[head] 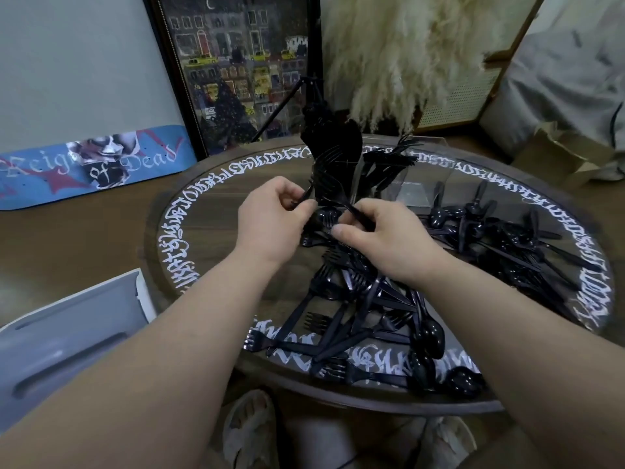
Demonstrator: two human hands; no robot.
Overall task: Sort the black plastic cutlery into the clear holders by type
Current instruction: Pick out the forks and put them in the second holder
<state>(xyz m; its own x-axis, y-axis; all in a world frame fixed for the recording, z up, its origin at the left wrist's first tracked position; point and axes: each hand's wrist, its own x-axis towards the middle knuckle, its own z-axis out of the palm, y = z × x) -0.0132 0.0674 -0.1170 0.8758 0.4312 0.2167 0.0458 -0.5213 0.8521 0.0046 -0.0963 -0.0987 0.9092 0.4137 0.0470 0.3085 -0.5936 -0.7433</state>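
Black plastic cutlery lies in a loose pile on the round table, with more spoons heaped at the right. Clear holders stand at the far side: one packed with forks, one beside it with knives, and a third clear one to their right. My left hand pinches a black fork by its handle just in front of the fork holder. My right hand grips another black fork, its tines pointing up and left.
A grey plastic lid lies at the lower left. A skateboard deck and a framed picture lean on the wall behind. Pampas grass and a cardboard box sit at the back right. My slippered feet show below the table.
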